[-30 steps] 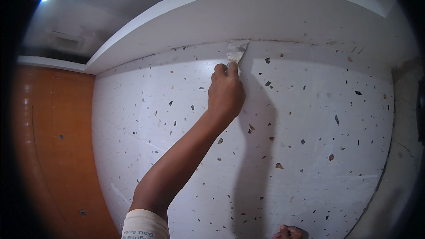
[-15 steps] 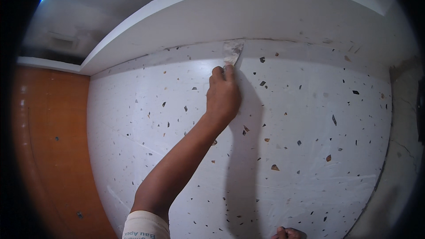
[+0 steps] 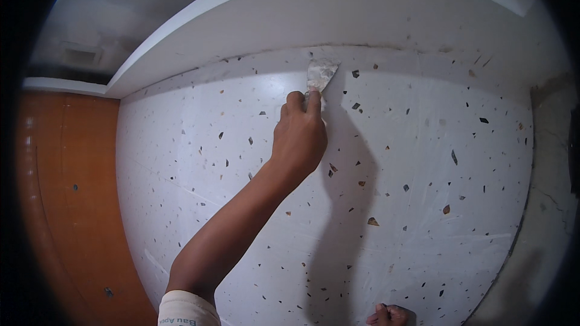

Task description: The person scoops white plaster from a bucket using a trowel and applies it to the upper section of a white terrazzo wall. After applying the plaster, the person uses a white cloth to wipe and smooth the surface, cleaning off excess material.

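My left hand reaches up the middle of the head view, its fingers wrapped round the handle of a putty knife. The handle is mostly hidden in my grip. Its flared metal blade is smeared with whitish-grey residue and points away from me, a little short of the seam below the white wall. Beneath it lies a white terrazzo surface with black and brown chips. Low in the view, right of centre, my right hand shows only in part, fingers curled; anything inside them is hidden.
A pale wall or ledge borders the terrazzo at the far side, with dark grime along the seam. Orange-brown wood panelling stands on the left. A cracked grey strip runs along the right.
The putty knife has drawn back slightly from the wall seam, its blade tilting a little to the right. More of my right hand shows at the bottom.
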